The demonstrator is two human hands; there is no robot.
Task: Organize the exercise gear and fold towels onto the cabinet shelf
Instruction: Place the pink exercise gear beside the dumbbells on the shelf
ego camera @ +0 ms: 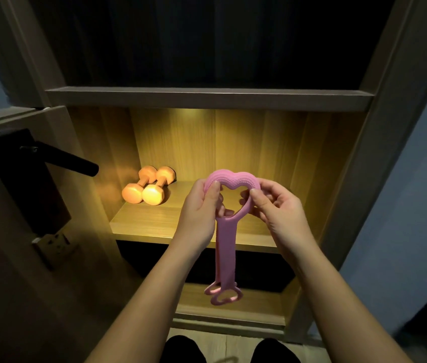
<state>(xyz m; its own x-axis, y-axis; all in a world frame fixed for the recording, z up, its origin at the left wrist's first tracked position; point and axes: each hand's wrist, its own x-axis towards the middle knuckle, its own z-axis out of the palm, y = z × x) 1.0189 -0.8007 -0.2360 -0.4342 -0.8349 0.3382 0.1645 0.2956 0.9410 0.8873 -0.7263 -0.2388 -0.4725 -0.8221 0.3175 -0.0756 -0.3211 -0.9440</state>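
A pink resistance band [225, 247] with heart-shaped handles hangs in front of the lit cabinet shelf [149, 224]. My left hand [199, 213] pinches the left side of its top heart handle, and my right hand [277, 208] grips the right side. The band's strap drops straight down to two lower heart loops near the bottom shelf. Two orange dumbbells [149, 188] lie side by side at the back left of the lit shelf. No towels are in view.
A dark door handle [71, 161] on an open door sticks out at the left, with a wall socket [55, 243] below it. An upper shelf board [207, 96] spans the cabinet above. A lower shelf [233, 305] sits underneath. My feet show at the bottom.
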